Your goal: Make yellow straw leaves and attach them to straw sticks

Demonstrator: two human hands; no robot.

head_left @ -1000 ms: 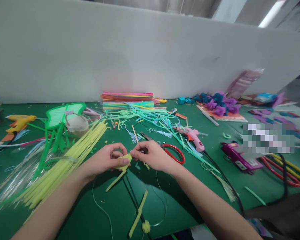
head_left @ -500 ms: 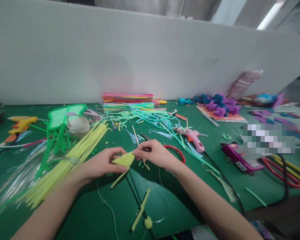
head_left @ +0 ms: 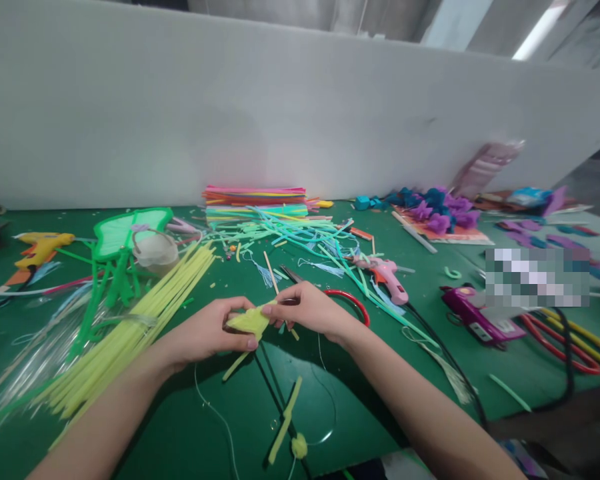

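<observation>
A small yellow piece shaped from pipe cleaner (head_left: pixel 249 323) is held up over the table between both hands. My left hand (head_left: pixel 213 327) pinches its left side and lower edge between thumb and fingers. At its upper right corner, the fingertips of my right hand (head_left: pixel 305 308) grip the same piece. One yellow stem end (head_left: pixel 236 367) sticks out below. A clear thread (head_left: pixel 215 410) loops on the table beneath the hands. Near it lie cut yellow pipe cleaner pieces (head_left: pixel 285 420) and a small yellow ball (head_left: pixel 299 445). Red-handled scissors (head_left: pixel 353 298) rest partly hidden behind my right hand.
Yellow pipe cleaners (head_left: pixel 140 320) lie bundled at left beside a green shaped piece (head_left: pixel 130 233) and a yellow glue gun (head_left: pixel 43 248). A pink glue gun (head_left: pixel 387 277) and its cord are at right, near a purple device (head_left: pixel 480 317). Coloured stems (head_left: pixel 255 197) are stacked behind.
The yellow piece has turned slightly in my hands, and my right fingertips have shifted along its upper right corner. Both hands keep hold of it.
</observation>
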